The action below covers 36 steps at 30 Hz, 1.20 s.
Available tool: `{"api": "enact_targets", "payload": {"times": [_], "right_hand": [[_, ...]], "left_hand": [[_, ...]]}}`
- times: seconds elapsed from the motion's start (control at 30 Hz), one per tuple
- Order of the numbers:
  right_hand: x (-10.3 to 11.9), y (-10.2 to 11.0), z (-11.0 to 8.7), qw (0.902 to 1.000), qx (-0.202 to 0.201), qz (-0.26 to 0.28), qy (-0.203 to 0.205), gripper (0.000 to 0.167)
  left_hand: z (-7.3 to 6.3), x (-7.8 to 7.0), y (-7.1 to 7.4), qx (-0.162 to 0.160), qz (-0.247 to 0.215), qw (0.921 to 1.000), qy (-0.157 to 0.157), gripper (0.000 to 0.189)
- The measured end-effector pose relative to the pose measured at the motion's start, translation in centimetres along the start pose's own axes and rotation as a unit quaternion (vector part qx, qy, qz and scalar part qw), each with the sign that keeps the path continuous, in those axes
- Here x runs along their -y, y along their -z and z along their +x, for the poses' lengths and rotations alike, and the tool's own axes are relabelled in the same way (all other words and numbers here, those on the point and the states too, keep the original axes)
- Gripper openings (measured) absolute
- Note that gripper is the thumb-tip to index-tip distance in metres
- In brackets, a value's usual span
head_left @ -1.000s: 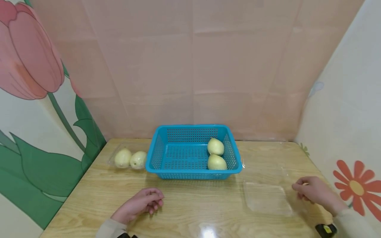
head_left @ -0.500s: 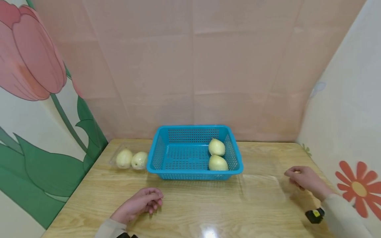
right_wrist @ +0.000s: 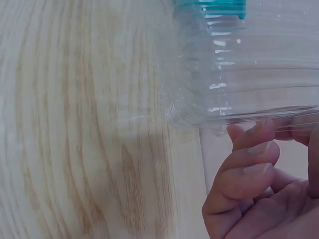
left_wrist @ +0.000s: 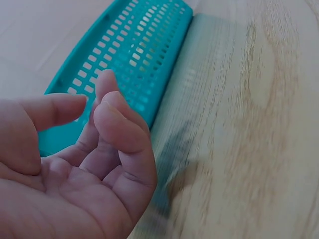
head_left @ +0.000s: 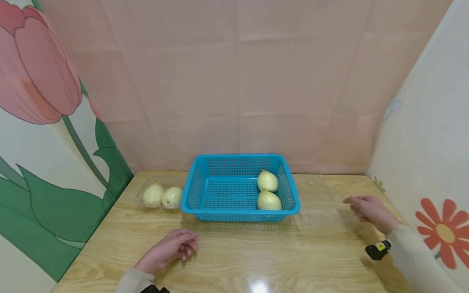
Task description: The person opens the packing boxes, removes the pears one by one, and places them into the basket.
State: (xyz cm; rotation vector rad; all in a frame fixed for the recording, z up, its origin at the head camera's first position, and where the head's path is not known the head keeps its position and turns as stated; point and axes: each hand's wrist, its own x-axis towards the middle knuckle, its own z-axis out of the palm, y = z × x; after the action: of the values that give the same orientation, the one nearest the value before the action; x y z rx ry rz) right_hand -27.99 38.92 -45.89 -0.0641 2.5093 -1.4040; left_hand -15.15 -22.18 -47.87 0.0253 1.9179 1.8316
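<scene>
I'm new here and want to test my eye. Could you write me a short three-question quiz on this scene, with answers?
1. How many pale fruits lie inside the blue basket?
2. True or false: the left hand is holding a fruit.
3. What is right at the fingertips of the right hand in the right wrist view?
A) a fruit
B) a clear plastic container
C) the basket's rim

Key:
1. Two, both toward the basket's right end in the head view.
2. False; the left wrist view shows nothing in it.
3. B.
</scene>
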Motion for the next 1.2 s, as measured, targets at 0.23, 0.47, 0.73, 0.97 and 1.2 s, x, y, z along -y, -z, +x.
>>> {"api": "enact_targets", "payload": {"times": [0.23,0.47,0.73,0.97,1.2], "right_hand": [[0.1,0.4,-0.1,0.9994,-0.004,0.036,0.001,0.057],[-0.1,0.7,-1.0,0.9991,-0.023,0.024,-0.025,0.076],[1.2,0.4,-3.3,0.9974,-0.068,-0.003,-0.023,0.074],[4.3,-0.9,-6.0,0.9874,-0.120,-0.102,-0.015,0.064],[7.8,-3.2,-7.9,0.9903,-0.031,-0.133,0.022,0.047]], "left_hand": [[0.2,-0.6,0.6,-0.051,-0.019,0.9985,-0.007,0.030],[0.9,-1.3,2.8,-0.182,-0.085,0.9795,-0.014,0.026],[0.4,-1.4,6.3,-0.285,-0.173,0.9425,-0.022,0.026],[-0.2,-1.5,8.0,-0.301,-0.195,0.9331,-0.031,0.027],[-0.3,-1.5,10.3,-0.337,-0.215,0.9161,-0.029,0.022]]}}
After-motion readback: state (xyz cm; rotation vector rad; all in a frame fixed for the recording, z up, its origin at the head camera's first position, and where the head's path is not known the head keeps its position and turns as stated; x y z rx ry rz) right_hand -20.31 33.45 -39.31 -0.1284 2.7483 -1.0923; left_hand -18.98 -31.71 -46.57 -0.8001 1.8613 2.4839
